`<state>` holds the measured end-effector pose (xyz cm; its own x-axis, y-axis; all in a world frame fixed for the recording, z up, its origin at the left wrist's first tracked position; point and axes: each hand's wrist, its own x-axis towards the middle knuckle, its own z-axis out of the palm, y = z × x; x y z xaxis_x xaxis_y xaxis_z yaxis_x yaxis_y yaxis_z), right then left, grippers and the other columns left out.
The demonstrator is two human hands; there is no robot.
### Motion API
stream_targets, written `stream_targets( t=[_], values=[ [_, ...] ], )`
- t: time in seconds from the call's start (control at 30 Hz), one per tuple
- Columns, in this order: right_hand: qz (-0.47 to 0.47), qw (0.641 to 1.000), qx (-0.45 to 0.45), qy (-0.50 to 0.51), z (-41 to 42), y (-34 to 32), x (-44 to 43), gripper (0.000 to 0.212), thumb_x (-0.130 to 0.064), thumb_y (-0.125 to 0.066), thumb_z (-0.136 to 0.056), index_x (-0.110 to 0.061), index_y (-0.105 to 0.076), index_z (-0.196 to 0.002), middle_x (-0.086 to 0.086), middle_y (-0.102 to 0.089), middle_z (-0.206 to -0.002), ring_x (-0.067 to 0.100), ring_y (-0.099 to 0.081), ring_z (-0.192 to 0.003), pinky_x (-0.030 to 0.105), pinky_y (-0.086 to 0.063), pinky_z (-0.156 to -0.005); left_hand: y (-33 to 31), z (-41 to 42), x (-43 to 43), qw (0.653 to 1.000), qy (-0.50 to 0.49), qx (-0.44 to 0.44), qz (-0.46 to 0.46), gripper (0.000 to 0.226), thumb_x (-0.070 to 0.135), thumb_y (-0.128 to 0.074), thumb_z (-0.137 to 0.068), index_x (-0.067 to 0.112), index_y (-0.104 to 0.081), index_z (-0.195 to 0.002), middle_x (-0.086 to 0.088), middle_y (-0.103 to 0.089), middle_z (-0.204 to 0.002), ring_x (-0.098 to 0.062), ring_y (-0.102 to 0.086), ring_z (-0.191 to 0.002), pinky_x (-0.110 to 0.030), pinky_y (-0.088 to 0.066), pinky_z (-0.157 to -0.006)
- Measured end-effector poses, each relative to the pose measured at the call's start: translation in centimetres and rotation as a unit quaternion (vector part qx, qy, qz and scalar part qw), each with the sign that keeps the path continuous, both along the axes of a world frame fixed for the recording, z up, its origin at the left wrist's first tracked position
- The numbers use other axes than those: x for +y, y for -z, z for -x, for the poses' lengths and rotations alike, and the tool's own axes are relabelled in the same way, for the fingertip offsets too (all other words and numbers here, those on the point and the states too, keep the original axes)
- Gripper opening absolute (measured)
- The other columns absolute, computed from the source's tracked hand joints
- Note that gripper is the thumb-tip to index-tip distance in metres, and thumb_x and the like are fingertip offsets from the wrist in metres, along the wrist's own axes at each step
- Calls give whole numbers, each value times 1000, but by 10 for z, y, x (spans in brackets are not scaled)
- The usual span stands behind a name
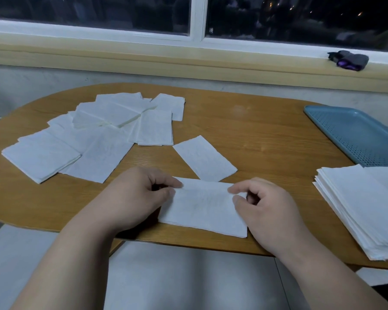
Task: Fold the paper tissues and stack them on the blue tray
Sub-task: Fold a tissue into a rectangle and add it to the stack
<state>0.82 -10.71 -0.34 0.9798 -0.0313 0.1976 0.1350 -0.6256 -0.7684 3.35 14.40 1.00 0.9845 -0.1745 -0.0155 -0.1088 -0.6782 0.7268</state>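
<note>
A person is sitting at a wooden table (267, 130) under a dark window, working with both bare hands at the table's near edge. A white tissue (202, 209), already doubled into a long rectangle, is lying flat there between the hands.

The left hand (134, 193) is pinching the tissue's left end, with the thumb and forefinger closing on the paper and the other fingers curling underneath. The right hand (262, 211) is doing the same at the tissue's right end, near the upper corner, with the forefinger lying on top of the paper and the thumb pressing in just below it. Both forearms are reaching in over the table's near edge.

A single folded tissue (204, 158) is lying at an angle towards the table's middle, just beyond the one being held and touching its far edge or nearly so. A loose spread of folded tissues (99, 135) is overlapping across the table's left half.

The blue tray (356, 133), perforated all over, is sitting at the table's far right side. A neat stack of flat tissues (363, 209) is resting at the table's near right corner, just in front of the tray; whether the two are touching I cannot tell.

A small dark bundle (348, 60) is sitting on the window sill beyond the table's right end.
</note>
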Motion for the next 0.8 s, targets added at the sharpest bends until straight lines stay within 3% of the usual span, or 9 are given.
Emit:
stream_targets(
  t=[0.07,0.17,0.3,0.47,0.6,0.7,0.8],
  values=[
    [38,999,0,-2,-2,2,1,27,-8,-63,-87,-33,-74,-90,-22,-56,-77,2,-53,-78,12,-38,-64,1,0,-1,1000,8,-2,-10,20,29,-66,-94,47,-74,-96,34,-67,-98,16,-55,-97,-8,-38,-74],
    [127,992,-4,-8,-4,5,3,28,-10,-61,-88,-31,-75,-101,-15,-57,-78,2,-48,-91,19,-35,-80,3,0,-2,999,17,-4,-44,22,28,-65,-93,47,-74,-99,33,-64,-96,13,-55,-96,-8,-38,-74],
    [212,977,-15,0,-2,6,5,29,-18,-57,-90,-36,-72,-106,-20,-50,-95,4,-41,-98,26,-29,-96,2,0,-4,994,26,-7,-105,23,30,-68,-91,45,-72,-108,25,-60,-98,7,-56,-93,-12,-40,-75],
    [236,971,-27,6,4,7,4,30,-20,-55,-85,-36,-73,-103,-18,-41,-102,4,-33,-103,27,-25,-97,-4,7,-3,990,35,8,-133,28,38,-73,-86,48,-68,-111,19,-53,-96,5,-54,-90,-14,-39,-73],
    [213,977,-14,-3,3,-3,4,30,-14,-59,-85,-38,-72,-98,-24,-39,-111,-6,-23,-105,26,-24,-103,-7,11,-2,989,54,22,-135,32,38,-74,-86,50,-68,-115,21,-50,-100,8,-52,-94,-10,-37,-76],
    [176,984,-39,-8,-12,-15,6,25,-14,-62,-85,-36,-70,-92,-25,-47,-105,-6,-31,-101,27,-29,-102,-8,11,-2,990,62,31,-124,37,36,-74,-86,51,-66,-118,22,-50,-99,8,-52,-95,-10,-37,-77],
    [201,979,-16,-34,-34,-24,17,12,-29,-64,-90,-37,-67,-99,-21,-51,-110,2,-36,-110,29,-30,-104,-7,12,-3,991,66,43,-109,34,35,-73,-86,51,-67,-116,25,-49,-98,8,-53,-99,-17,-43,-88]
  ],
)
